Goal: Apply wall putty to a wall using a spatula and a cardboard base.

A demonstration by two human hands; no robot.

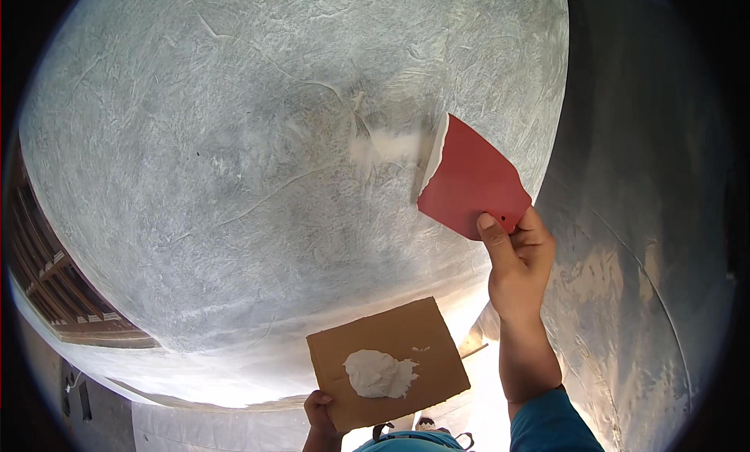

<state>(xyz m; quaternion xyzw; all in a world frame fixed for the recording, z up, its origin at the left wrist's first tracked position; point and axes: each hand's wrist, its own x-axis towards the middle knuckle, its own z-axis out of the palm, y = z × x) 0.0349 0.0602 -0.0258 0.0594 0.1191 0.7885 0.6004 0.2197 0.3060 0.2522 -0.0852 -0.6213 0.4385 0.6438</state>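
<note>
My right hand (522,257) pinches a red flat putty spreader (473,178) by its lower corner, thumb on the near face. White paste lines the spreader's left edge, which is at the grey wall (258,132); whether it touches cannot be told. A pale smear of filler (387,146) lies on the wall just left of that edge. Lower down, my left hand (321,412) grips the left corner of a brown cardboard piece (437,335), held roughly flat. A mound of white putty (379,374) sits on the cardboard's middle, with small specks beside it.
The wall is rough, with raised trowel lines, and ends at a corner on the right. Beyond it stands a darker grey surface (625,241). A brown barred window frame (66,288) is at the far left. Bright light falls on the floor below.
</note>
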